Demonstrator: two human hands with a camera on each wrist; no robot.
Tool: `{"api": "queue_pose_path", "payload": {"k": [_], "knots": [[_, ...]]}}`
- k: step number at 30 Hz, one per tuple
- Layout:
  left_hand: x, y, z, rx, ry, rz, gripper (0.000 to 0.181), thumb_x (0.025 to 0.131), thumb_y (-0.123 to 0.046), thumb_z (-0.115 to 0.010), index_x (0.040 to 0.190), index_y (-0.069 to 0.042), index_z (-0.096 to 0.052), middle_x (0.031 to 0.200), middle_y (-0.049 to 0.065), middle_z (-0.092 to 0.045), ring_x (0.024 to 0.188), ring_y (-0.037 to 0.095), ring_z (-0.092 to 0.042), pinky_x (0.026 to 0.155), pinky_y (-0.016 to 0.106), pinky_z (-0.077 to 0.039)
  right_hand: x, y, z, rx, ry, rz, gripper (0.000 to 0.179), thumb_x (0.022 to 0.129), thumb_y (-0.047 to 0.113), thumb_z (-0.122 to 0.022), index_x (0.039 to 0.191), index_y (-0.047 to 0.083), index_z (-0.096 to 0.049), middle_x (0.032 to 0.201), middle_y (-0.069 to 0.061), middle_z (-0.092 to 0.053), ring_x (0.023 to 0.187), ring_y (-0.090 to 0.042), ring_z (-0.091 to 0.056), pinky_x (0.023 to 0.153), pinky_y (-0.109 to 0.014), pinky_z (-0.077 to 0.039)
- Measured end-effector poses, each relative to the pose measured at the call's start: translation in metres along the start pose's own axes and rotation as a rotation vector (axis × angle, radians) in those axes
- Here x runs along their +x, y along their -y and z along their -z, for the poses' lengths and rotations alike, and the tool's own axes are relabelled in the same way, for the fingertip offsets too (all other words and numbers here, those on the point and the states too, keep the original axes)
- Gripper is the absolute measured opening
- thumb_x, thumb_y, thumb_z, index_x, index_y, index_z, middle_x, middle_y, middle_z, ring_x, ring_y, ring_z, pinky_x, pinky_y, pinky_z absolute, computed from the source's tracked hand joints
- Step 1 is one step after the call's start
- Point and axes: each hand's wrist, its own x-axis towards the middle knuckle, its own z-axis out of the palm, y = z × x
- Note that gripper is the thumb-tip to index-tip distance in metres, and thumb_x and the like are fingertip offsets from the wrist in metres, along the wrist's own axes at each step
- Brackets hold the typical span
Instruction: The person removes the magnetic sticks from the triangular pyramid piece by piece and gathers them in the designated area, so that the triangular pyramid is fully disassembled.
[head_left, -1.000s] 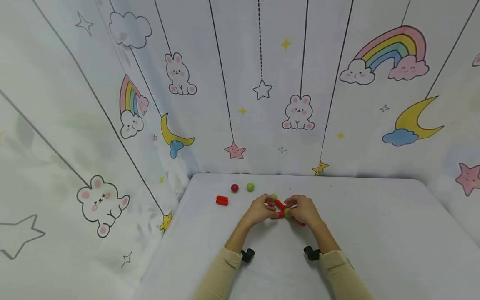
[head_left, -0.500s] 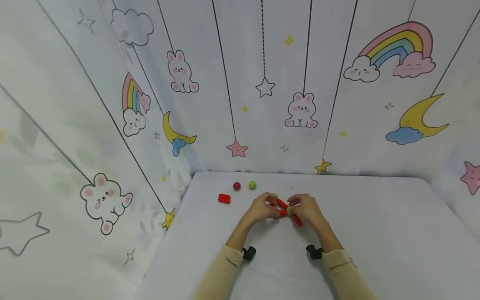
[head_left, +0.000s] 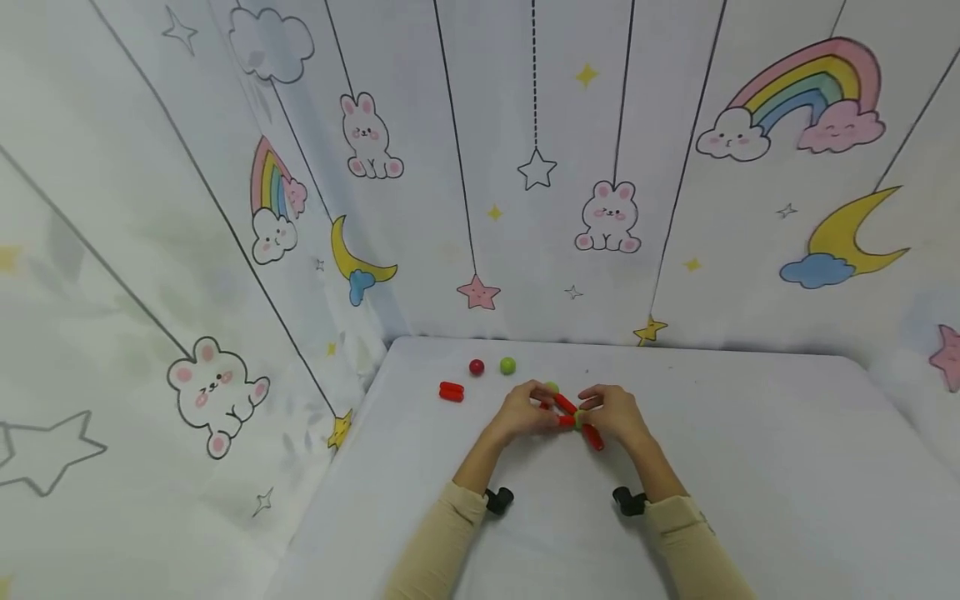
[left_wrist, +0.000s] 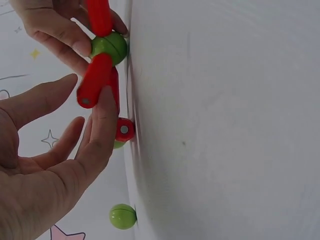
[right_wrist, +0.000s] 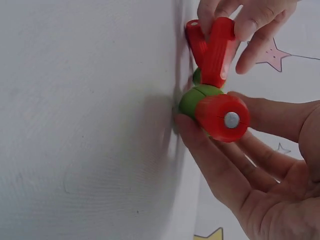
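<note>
- From where I stand, the green ball (left_wrist: pixel 112 48) sits mid-frame in the head view, between the two hands and low over the white table (head_left: pixel 750 450).
- The right hand (head_left: pixel 619 413) is the nearer one: it pinches that ball between thumb and fingertips, the rest of its fingers relaxed.
- From the ball, the red stick (left_wrist: pixel 93 81) runs nearly level toward the left of the frame, its bare metal-tipped end facing the left hand (head_left: pixel 525 410).
- The left hand is loosely parted around that end; one digit lies against the stick, while a small gap shows to the next fingertip, so I see no firm grip.
- The slanting stick (head_left: pixel 593 437) points from the ball to the lower right, under the right hand.
- The back stick (head_left: pixel 566 404) slants to the upper left, toward the far green ball (head_left: pixel 552 387), which is partly hidden by the left fingers; whether they touch I cannot tell.
</note>
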Motion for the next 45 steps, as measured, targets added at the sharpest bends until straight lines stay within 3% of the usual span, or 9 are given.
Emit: {"api": "queue_pose_path", "payload": {"k": [5, 16, 26, 36, 39, 45], "knots": [[0.001, 0.0, -0.001, -0.006, -0.027, 0.006, 0.049, 0.085, -0.006, -0.083, 0.13, -0.001, -0.065, 0.12, 0.018, -0.071, 0.102, 0.022, -0.066, 0.086, 0.034, -0.055, -0.003, 0.002, 0.001, 0.006, -0.003, -0.007, 0.035, 0.088, 0.01, -0.08, 0.12, -0.001, -0.071, 0.106, -0.014, -0.077, 0.096, -0.028, -0.07, 0.079, -0.041, -0.058], [-0.001, 0.004, -0.001, -0.031, -0.093, 0.059, 0.052, 0.081, -0.005, -0.088, 0.129, -0.003, -0.066, 0.115, 0.017, -0.073, 0.09, 0.014, -0.066, 0.076, 0.028, -0.056, -0.003, -0.002, -0.003, 0.006, -0.002, -0.017, 0.031, 0.089, 0.009, -0.08, 0.117, -0.001, -0.073, 0.104, -0.013, -0.078, 0.095, -0.027, -0.07, 0.081, -0.043, -0.059], [0.002, 0.003, 0.001, -0.013, -0.1, 0.093, 0.056, 0.082, -0.005, -0.088, 0.132, -0.007, -0.064, 0.112, 0.014, -0.073, 0.087, 0.014, -0.066, 0.074, 0.028, -0.058, -0.002, 0.001, 0.001, 0.007, 0.026, -0.024, 0.032, 0.089, 0.011, -0.081, 0.117, -0.002, -0.073, 0.103, -0.013, -0.078, 0.096, -0.028, -0.07, 0.082, -0.044, -0.058], [0.002, 0.0, 0.002, 0.002, -0.1, 0.086, 0.055, 0.081, -0.003, -0.088, 0.131, -0.006, -0.065, 0.11, 0.014, -0.073, 0.087, 0.014, -0.066, 0.075, 0.028, -0.058, -0.002, 0.004, 0.001, -0.012, 0.031, -0.008, 0.032, 0.088, 0.012, -0.082, 0.115, -0.003, -0.073, 0.101, -0.012, -0.078, 0.096, -0.027, -0.07, 0.082, -0.045, -0.057], [0.0, 0.001, 0.006, 0.008, -0.092, 0.099, 0.054, 0.082, -0.004, -0.088, 0.131, -0.008, -0.065, 0.111, 0.013, -0.073, 0.087, 0.014, -0.066, 0.074, 0.027, -0.057, -0.002, 0.004, -0.001, -0.007, 0.042, -0.02, 0.032, 0.088, 0.012, -0.082, 0.115, -0.003, -0.074, 0.101, -0.011, -0.078, 0.095, -0.026, -0.07, 0.082, -0.044, -0.057], [-0.004, 0.001, 0.028, 0.022, -0.139, 0.055, 0.055, 0.081, -0.001, -0.087, 0.131, -0.005, -0.065, 0.111, 0.014, -0.073, 0.087, 0.017, -0.067, 0.073, 0.029, -0.059, 0.0, 0.002, 0.0, -0.017, 0.051, -0.031, 0.031, 0.088, 0.01, -0.081, 0.117, -0.002, -0.073, 0.1, -0.008, -0.077, 0.094, -0.025, -0.069, 0.083, -0.042, -0.056]]}}
